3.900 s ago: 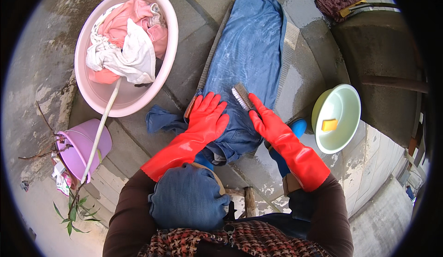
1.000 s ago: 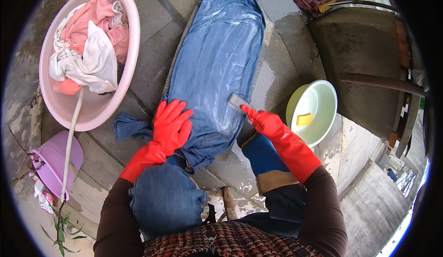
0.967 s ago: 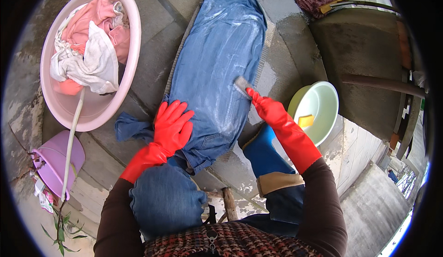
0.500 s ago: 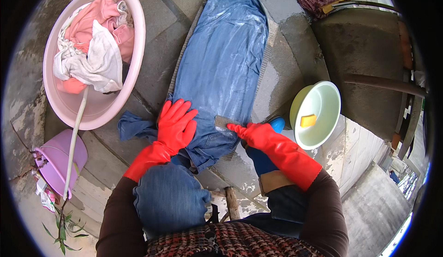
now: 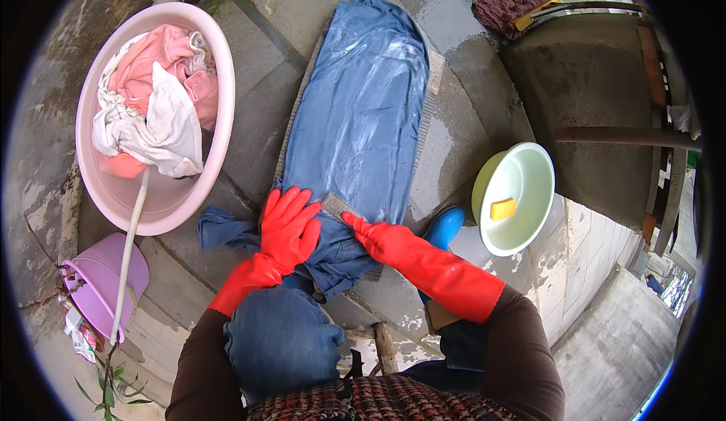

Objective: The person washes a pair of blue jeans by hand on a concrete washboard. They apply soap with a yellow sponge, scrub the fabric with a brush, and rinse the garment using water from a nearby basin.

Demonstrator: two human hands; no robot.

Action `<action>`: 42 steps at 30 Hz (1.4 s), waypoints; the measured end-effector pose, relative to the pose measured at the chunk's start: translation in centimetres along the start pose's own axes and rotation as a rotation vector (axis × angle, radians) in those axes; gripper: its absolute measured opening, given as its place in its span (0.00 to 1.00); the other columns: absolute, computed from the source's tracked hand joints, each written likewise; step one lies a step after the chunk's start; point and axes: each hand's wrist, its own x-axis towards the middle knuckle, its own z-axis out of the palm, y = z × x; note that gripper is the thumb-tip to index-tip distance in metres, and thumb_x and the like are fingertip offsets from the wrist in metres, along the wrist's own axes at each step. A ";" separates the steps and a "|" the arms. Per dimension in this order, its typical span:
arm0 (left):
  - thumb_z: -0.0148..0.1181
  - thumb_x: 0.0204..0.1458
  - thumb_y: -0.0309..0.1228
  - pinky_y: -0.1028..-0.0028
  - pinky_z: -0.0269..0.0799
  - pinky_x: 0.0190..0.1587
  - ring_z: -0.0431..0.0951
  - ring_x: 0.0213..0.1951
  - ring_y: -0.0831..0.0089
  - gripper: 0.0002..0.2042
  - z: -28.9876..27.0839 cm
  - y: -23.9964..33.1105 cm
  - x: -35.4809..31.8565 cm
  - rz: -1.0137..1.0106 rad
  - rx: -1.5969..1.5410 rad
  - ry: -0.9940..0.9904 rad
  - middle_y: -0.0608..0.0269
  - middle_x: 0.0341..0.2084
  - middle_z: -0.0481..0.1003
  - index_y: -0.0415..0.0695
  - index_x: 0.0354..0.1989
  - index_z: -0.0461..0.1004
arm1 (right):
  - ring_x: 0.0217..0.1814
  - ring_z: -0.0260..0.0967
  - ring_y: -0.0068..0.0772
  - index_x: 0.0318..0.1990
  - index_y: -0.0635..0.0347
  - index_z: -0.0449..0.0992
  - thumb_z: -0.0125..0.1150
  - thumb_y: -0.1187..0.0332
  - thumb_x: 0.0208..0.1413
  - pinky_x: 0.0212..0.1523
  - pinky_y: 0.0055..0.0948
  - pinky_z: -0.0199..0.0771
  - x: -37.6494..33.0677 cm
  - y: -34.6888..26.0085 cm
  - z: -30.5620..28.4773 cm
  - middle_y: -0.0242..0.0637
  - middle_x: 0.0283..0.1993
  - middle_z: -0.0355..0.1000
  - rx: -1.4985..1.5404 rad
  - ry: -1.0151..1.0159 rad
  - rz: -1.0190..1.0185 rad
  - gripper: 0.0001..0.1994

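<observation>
Floor slabs (image 5: 257, 111) carry a pink basin (image 5: 162, 198), green basin (image 5: 529, 187) and purple bucket (image 5: 98, 285); a ribbed board (image 5: 426, 122) bears blue denim (image 5: 355, 119).

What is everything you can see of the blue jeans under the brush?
The jeans look like wet denim with whitish streaks. They lie lengthwise over a ribbed board, smooth at the far part, bunched at the near end, where a pocket seems to show. A crumpled piece, apparently theirs, sticks out left. The gloved left hand rests on them, fingers spread; the gloved right hand holds a brush on them.
</observation>
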 end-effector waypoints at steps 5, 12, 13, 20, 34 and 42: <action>0.63 0.57 0.35 0.46 0.61 0.70 0.76 0.61 0.51 0.14 0.2 -0.2 0.1 0.000 0.018 -0.029 0.53 0.55 0.81 0.45 0.49 0.85 | 0.46 0.82 0.57 0.77 0.24 0.62 0.49 0.51 0.75 0.47 0.45 0.79 4.0 -17.5 -15.5 0.58 0.45 0.80 -0.600 0.834 -0.640 0.25; 0.63 0.57 0.34 0.46 0.61 0.70 0.77 0.61 0.50 0.14 -0.1 0.0 0.7 0.053 -0.005 0.047 0.52 0.55 0.81 0.44 0.49 0.85 | 0.50 0.79 0.61 0.77 0.31 0.64 0.54 0.58 0.73 0.52 0.44 0.77 4.4 -11.2 -15.7 0.58 0.49 0.78 -0.658 0.907 -0.702 0.26; 0.63 0.57 0.35 0.45 0.61 0.70 0.76 0.61 0.50 0.14 -0.1 0.1 0.7 0.023 0.002 0.014 0.52 0.55 0.81 0.44 0.49 0.85 | 0.47 0.80 0.58 0.77 0.34 0.65 0.57 0.66 0.71 0.50 0.42 0.78 2.3 -6.8 -13.2 0.58 0.47 0.78 -0.736 0.826 -0.754 0.28; 0.63 0.56 0.35 0.45 0.61 0.69 0.77 0.61 0.50 0.15 0.1 -0.2 0.1 0.022 0.003 0.002 0.52 0.54 0.81 0.44 0.49 0.85 | 0.44 0.81 0.54 0.76 0.30 0.65 0.57 0.66 0.71 0.48 0.41 0.79 2.0 -7.2 -16.2 0.56 0.44 0.79 -0.769 0.795 -0.768 0.28; 0.63 0.57 0.35 0.47 0.60 0.70 0.76 0.62 0.51 0.16 -0.1 -0.2 0.2 -0.005 -0.036 0.001 0.52 0.54 0.82 0.42 0.50 0.84 | 0.54 0.77 0.59 0.79 0.22 0.55 0.52 0.59 0.73 0.59 0.42 0.76 -4.4 -5.4 -2.6 0.54 0.55 0.78 -1.148 0.075 -0.410 0.30; 0.61 0.59 0.34 0.48 0.59 0.71 0.76 0.62 0.52 0.15 0.1 -0.5 0.3 0.057 -0.010 0.031 0.53 0.54 0.81 0.43 0.51 0.84 | 0.50 0.79 0.62 0.77 0.28 0.61 0.46 0.53 0.75 0.50 0.51 0.77 5.9 -24.6 -8.3 0.53 0.52 0.81 -0.394 0.891 -0.513 0.25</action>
